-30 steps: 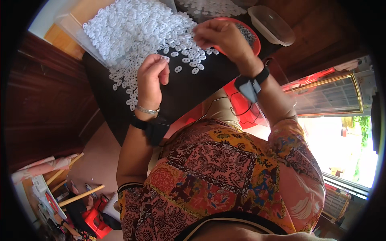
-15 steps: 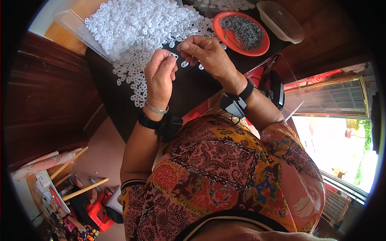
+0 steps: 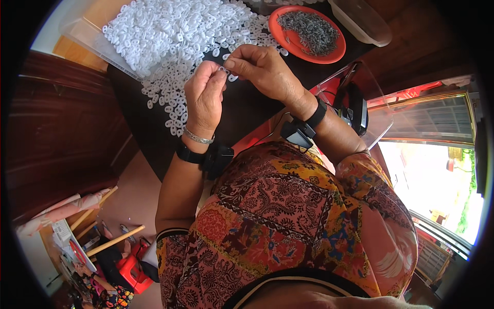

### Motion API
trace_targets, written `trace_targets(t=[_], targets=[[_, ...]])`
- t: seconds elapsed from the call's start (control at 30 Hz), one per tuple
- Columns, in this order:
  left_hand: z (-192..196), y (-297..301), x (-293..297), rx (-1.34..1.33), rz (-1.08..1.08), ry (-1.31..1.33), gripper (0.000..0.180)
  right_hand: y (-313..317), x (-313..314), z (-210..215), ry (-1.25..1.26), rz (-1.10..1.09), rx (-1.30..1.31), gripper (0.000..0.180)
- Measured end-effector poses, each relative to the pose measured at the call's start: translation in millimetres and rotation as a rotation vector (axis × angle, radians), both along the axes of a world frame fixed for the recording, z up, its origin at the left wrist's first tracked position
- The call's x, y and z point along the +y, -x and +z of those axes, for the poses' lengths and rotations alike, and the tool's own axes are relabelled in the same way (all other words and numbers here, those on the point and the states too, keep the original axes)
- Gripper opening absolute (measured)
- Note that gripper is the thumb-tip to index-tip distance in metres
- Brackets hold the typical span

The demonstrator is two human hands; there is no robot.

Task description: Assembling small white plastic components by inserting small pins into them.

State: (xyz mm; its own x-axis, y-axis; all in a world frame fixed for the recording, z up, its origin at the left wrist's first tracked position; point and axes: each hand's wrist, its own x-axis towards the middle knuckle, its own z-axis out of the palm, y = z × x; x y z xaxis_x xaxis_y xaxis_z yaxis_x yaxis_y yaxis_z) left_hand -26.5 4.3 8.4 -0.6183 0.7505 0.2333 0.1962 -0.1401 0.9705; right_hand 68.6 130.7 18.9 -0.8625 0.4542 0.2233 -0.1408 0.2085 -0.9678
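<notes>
My left hand point(image 3: 204, 97) and my right hand point(image 3: 261, 69) meet fingertip to fingertip over a dark table point(image 3: 247, 110). Between them they pinch one small white plastic ring point(image 3: 224, 71). A big heap of the same white rings point(image 3: 175, 36) spreads across the table just beyond my hands. An orange plate point(image 3: 311, 36) filled with small grey metal pieces lies to the right of the heap, beyond my right hand. Both wrists wear black bands with small devices.
A clear plastic tray point(image 3: 85, 36) edges the heap on the left. A translucent lidded container point(image 3: 363, 20) stands at the far right, beyond the plate. A clear plastic box point(image 3: 360, 103) with a black device sits near my right forearm. Dark wooden furniture point(image 3: 56, 123) stands to the left.
My right hand came back from the orange plate toward my left hand. Both hands now meet closer to me, pinching one ring together. The view has shifted, showing more of the plate.
</notes>
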Motion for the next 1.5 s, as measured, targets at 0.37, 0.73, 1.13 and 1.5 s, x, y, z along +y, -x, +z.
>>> trace_targets(t=[0.37, 0.73, 1.13, 1.5], targets=[[-1.3, -9.2, 1.4, -0.056, -0.029, -0.061, 0.019, -1.9, 1.7, 10.0, -0.683, -0.112, 0.037, 0.017], [-2.0, 0.0, 0.6, -0.255, 0.023, -0.079, 0.012, -11.2, 9.0, 3.5, -0.188, -0.096, -0.014, 0.027], [-1.7, 3.2, 0.3, -0.089, 0.048, -0.064, 0.013, 7.4, 5.5, 12.3, -0.299, 0.065, -0.011, 0.017], [-0.9, 3.6, 0.0, -0.199, 0.078, -0.116, 0.014, 17.3, -3.6, 17.6, -0.541, -0.050, -0.032, 0.017]])
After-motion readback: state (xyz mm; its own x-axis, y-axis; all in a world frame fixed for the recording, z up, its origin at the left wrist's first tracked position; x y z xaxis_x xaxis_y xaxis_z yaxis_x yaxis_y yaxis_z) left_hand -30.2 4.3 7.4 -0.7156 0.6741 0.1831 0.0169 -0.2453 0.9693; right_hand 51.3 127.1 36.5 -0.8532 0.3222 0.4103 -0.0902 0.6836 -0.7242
